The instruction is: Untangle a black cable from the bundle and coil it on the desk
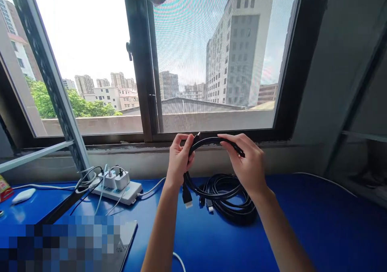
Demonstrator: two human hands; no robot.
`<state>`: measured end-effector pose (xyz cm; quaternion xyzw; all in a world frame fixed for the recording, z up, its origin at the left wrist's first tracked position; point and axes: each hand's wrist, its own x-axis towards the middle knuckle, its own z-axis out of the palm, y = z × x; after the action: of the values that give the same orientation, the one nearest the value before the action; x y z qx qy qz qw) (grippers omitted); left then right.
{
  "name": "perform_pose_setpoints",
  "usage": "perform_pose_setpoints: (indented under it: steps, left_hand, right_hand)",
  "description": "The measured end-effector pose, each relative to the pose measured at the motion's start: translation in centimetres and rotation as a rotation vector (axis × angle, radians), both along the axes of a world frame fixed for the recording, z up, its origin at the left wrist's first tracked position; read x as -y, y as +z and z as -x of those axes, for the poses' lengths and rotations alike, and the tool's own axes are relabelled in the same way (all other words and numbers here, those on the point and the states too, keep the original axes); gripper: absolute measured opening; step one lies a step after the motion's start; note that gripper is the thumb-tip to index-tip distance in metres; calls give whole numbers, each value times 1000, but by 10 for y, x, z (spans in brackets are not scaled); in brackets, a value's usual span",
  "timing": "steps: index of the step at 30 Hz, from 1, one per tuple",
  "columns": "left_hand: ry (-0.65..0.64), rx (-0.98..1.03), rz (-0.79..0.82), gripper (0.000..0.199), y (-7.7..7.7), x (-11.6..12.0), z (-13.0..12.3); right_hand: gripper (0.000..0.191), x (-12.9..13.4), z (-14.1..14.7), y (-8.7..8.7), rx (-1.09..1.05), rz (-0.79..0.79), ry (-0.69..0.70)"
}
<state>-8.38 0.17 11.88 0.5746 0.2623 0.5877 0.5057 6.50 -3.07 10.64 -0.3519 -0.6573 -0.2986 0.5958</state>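
A black cable (208, 140) is stretched in an arc between my two hands, above the blue table. My left hand (180, 155) pinches it near a connector end that pokes up past the thumb. On the other side, my right hand (246, 159) is closed round the cable, with its fingertips on the far part of the arc. Below my hands a pile of coiled black cables (232, 215) lies on the table. A black plug with a pale tip (186, 195) hangs or rests just left of the pile; I cannot tell which.
A white power strip (121, 193) with adapters and thin cords sits left on the blue table (317, 223). A dark flat device (127, 239), partly blurred out, lies at the front left. A metal shelf post (57, 74) rises before the window. A white mouse-like object (23, 196) is far left.
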Motion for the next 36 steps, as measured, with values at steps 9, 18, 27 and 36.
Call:
perform_pose_setpoints:
  steps: [9, 18, 27, 36]
  left_hand:
    - [-67, -164, 0, 75, 1, 12, -13]
    - [-78, -117, 67, 66, -3, 1, -8]
    - [37, -240, 235, 37, 5, 4, -1]
    - [-96, -105, 242, 49, -3, 3, -17]
  right_hand:
    - [22, -1, -5, -2, -27, -25, 12]
    - [25, -14, -12, -10, -121, 266, 127]
    - [35, -10, 13, -13, 123, 570, 54]
    - [24, -8, 6, -11, 18, 424, 175]
